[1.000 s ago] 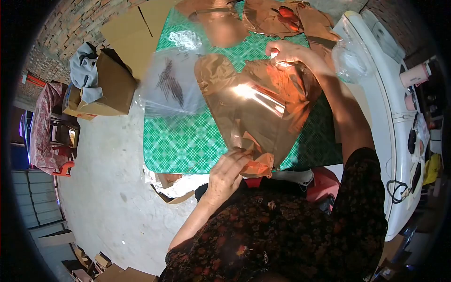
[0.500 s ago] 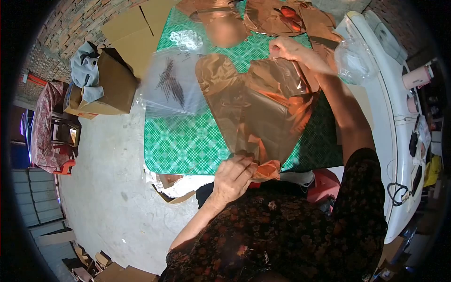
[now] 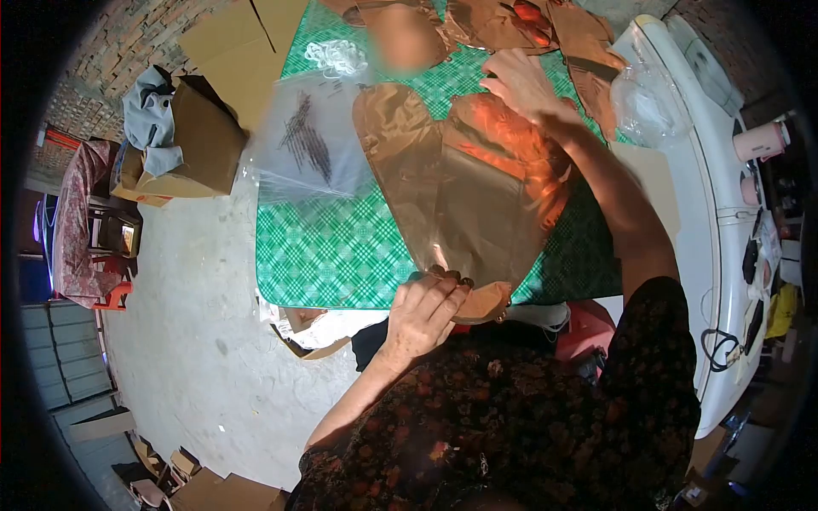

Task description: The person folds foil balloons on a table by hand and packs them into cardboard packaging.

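A flat, uninflated copper-coloured foil balloon (image 3: 477, 200) lies across the table, with two rounded lobes at its far end. At its narrow near end, my left hand (image 3: 423, 311) has its fingers curled over the foil by the table's front edge. A folded flap of foil sticks out to the right of those fingers. My right hand (image 3: 521, 83) is over the far right lobe, its fingers stretched out and slightly blurred. I cannot tell whether its fingertips touch the foil.
The table has a green checked cover (image 3: 332, 255). On it are clear plastic bags (image 3: 311, 145), a bundle of white string (image 3: 336, 58) and more copper foil pieces (image 3: 490, 25). A clear bag (image 3: 643, 102) sits right. An open cardboard box (image 3: 200, 136) stands left on the floor.
My right hand has let go of the foil's far edge, and its fingers have straightened. The far right lobe now lies flatter. My left hand stays on the near end.
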The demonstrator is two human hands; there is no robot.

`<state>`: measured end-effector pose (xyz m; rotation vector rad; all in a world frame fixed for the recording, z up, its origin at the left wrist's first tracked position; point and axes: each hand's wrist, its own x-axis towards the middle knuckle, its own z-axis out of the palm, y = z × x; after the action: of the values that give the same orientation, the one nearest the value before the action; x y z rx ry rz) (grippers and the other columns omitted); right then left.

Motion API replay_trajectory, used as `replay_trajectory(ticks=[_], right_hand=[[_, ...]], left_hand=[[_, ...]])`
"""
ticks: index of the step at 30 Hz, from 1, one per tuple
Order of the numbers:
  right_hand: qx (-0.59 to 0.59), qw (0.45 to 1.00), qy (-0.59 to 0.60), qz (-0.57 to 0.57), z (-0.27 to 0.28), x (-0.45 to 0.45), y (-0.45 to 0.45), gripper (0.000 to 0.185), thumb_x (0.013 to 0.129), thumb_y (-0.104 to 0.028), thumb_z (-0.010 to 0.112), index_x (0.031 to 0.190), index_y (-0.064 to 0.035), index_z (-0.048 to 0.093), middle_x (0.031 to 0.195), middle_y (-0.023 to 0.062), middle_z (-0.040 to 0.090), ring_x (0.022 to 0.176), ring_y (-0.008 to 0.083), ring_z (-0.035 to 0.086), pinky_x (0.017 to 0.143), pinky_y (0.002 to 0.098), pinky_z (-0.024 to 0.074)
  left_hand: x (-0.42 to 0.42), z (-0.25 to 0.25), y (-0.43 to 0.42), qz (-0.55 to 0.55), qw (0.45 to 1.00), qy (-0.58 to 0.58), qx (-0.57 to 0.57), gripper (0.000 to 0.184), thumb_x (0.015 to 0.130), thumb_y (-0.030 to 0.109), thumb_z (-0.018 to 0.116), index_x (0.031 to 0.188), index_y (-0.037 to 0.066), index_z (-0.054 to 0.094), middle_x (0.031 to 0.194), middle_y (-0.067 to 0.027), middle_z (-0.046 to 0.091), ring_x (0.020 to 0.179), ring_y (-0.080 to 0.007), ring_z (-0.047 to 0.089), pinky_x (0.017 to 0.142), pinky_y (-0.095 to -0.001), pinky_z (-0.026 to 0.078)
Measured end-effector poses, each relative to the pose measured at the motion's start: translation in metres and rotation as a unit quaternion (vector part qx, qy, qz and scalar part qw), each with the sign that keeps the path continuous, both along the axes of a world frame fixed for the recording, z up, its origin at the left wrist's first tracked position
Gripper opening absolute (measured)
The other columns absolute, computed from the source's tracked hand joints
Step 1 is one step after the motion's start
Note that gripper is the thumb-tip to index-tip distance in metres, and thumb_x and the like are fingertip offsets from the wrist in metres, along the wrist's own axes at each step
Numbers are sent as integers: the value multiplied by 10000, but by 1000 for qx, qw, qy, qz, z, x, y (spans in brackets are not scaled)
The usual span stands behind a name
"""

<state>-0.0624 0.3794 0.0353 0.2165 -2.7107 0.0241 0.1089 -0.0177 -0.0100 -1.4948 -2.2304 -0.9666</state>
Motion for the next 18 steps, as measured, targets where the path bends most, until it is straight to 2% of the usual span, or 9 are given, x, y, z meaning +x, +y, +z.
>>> replay_trajectory(ticks=[3,4,7,8,11,18], right_hand=[[115,993,-20,31,-5,30,-33,337,950,-375,693,1170,-120,706,1156,82,626,1169,285,556,949,458,448],[101,992,53,62,-13,43,-43,380,954,-401,679,1200,-112,682,1217,60,617,1220,269,544,970,444,445],[52,997,49,37,-39,59,-64,460,953,-431,665,1284,-115,631,1321,47,584,1289,259,512,988,446,432],[86,996,27,16,-43,64,-67,514,970,-444,644,1352,-107,570,1410,57,546,1350,268,474,1043,462,399],[27,999,22,-2,-48,64,-70,541,988,-447,630,1386,-90,548,1458,84,520,1377,286,448,1093,480,360],[-8,999,-9,-39,-44,63,-72,558,1015,-431,601,1397,-32,523,1486,141,504,1396,321,429,1118,497,342]], left_hand=[[0,0,0,-1,1000,-2,-6,445,793,194,776,1230,112,739,1213,-33,683,1093,-237,620,867,-381,445],[0,-1,0,0,1000,-4,-8,451,797,203,774,1237,114,735,1223,-33,679,1098,-238,617,867,-380,441],[0,0,0,-1,1000,-9,-16,459,798,221,778,1243,119,728,1244,-37,670,1111,-242,606,869,-383,435],[0,0,0,-2,1000,-11,-19,460,797,227,781,1242,121,727,1250,-38,667,1115,-243,602,870,-384,433],[0,-3,0,-5,1000,-16,-17,460,793,250,793,1230,122,725,1256,-41,660,1114,-248,595,862,-388,426],[0,-5,0,-1,1000,-14,-18,476,785,286,807,1224,122,725,1253,-43,654,1086,-256,589,851,-398,413]])
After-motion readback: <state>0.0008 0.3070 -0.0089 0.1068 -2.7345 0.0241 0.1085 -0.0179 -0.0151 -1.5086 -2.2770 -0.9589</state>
